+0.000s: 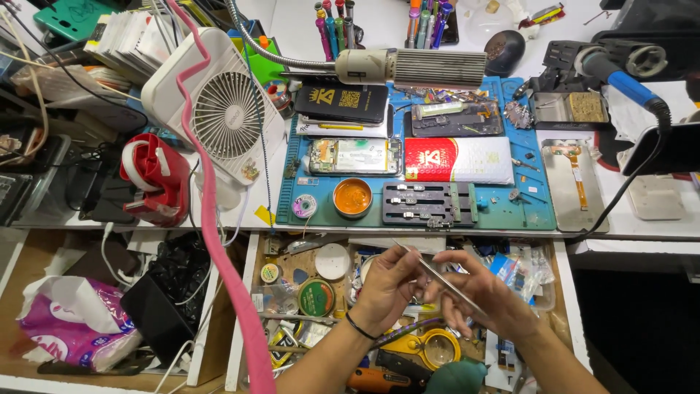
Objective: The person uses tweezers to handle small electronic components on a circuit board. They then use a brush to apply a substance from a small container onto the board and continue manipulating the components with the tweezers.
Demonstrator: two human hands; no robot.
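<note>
Over an open drawer [569, 292] crammed with repair clutter, the left hand [384, 284] pinches the upper end of slim, silvery metal tweezers [440, 278], which slant down to the right hand [485, 295], whose fingers close around the lower end.

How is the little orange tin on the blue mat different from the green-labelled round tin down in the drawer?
The orange tin stands open on the blue mat, showing an orange filling; the green tin lies in the open drawer with a green top face, its contents hidden. The orange tin stands apart from other things, while the green one is crowded by clutter, near the left hand. Both are round and shallow.
</note>
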